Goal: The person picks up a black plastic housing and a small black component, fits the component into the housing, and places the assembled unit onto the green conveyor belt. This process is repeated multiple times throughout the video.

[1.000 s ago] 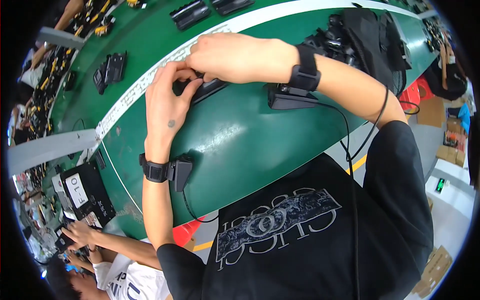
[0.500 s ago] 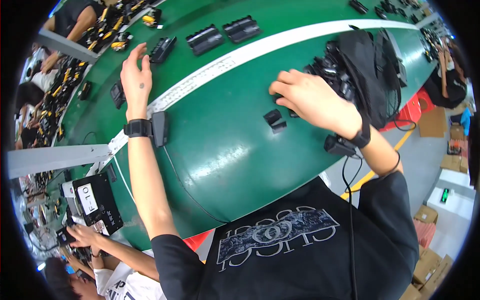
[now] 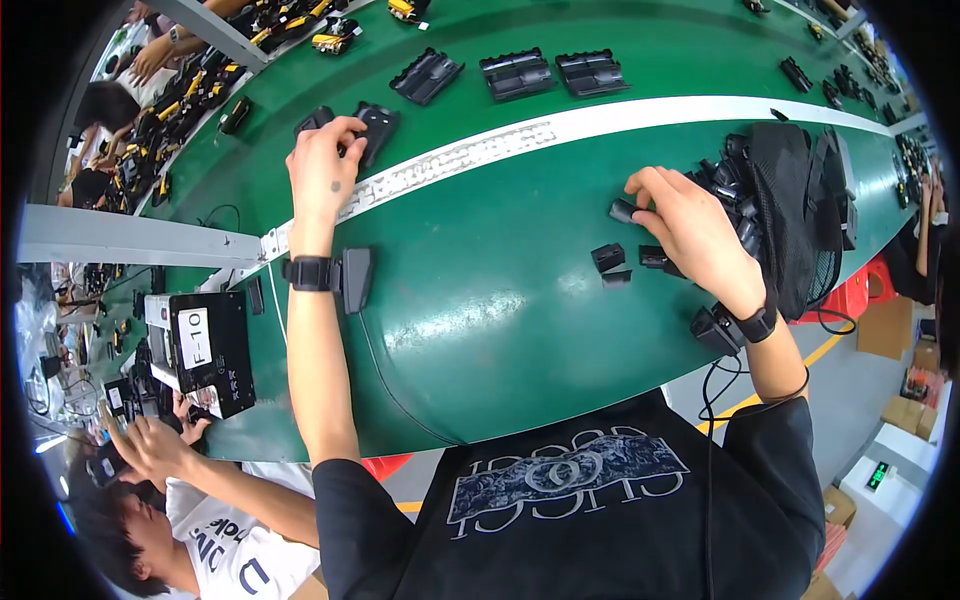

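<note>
My left hand is at the far left of the green bench, its thumb and fingers closed on the edge of a black plastic shell. Another black piece shows just behind those fingers. At the right, my right hand pinches a small black plastic piece just above the bench. Below it lie two small black pieces, a block-shaped one and a flat one. A further black piece is partly hidden under my right hand.
Three ribbed black shells, the nearest one among them, lie beyond the white strip. A black mesh bag with a heap of small black parts stands at the right. A labelled black box and a co-worker's hand are at the left.
The view has shifted. My left hand, earlier open over the bench, has closed on the black plastic shell. My right hand has turned, and the small black piece in its fingers now shows.
</note>
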`<state>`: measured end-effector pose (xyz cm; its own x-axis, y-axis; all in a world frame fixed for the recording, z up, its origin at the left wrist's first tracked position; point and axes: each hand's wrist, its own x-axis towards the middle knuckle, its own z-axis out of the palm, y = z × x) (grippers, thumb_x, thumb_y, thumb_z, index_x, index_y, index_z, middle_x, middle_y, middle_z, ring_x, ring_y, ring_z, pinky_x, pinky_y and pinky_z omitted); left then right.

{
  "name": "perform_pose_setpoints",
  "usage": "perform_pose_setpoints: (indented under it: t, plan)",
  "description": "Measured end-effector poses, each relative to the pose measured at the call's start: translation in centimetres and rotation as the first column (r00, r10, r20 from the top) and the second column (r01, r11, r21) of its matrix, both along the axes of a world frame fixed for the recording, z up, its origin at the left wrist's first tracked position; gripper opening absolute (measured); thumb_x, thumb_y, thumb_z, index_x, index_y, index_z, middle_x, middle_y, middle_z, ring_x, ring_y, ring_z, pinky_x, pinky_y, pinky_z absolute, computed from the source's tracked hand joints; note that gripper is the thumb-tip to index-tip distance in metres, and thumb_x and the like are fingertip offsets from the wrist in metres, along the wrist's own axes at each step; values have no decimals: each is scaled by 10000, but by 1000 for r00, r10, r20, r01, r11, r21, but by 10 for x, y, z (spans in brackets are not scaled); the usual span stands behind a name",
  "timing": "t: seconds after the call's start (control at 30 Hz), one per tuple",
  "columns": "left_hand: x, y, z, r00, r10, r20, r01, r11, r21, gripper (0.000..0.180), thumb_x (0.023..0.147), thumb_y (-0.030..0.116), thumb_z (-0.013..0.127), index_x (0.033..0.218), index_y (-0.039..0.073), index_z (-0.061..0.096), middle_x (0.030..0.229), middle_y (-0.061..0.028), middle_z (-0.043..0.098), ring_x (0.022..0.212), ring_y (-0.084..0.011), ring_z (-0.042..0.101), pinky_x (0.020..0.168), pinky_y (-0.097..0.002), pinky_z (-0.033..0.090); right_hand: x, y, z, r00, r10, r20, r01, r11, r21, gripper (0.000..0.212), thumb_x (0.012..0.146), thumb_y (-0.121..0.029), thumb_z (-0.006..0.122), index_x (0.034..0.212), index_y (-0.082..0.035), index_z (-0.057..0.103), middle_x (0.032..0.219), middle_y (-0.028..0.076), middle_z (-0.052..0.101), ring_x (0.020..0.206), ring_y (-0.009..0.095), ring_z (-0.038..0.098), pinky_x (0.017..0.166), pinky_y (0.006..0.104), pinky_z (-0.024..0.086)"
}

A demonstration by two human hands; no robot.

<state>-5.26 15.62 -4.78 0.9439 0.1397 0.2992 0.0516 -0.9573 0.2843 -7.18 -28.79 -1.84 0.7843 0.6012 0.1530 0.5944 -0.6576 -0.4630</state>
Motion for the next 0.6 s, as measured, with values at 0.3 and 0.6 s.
perform_pose_setpoints:
  t: [0.3, 0.6]
  plan:
    - [-85, -118, 8, 842, -537, 55, 539, 840, -59, 160, 879, 96, 810, 1036, 113, 786, 987, -44, 742, 1144, -276, 638, 1108, -484, 428, -2, 64, 11, 952, 253, 175, -277, 952, 130, 114, 928, -62, 743, 1000, -48, 656, 991, 97, 603, 946, 316, 631, 812, 423, 543]
    - [-91, -128, -6, 845, -524, 107, 534, 819, -211, 163, 871, 107, 823, 1025, 99, 771, 1000, -45, 728, 1130, -287, 631, 1107, -472, 422, -7, 81, -13, 919, 307, 246, -305, 951, -49, 132, 915, -75, 747, 957, -30, 630, 1006, 88, 563, 931, 296, 606, 802, 418, 548]
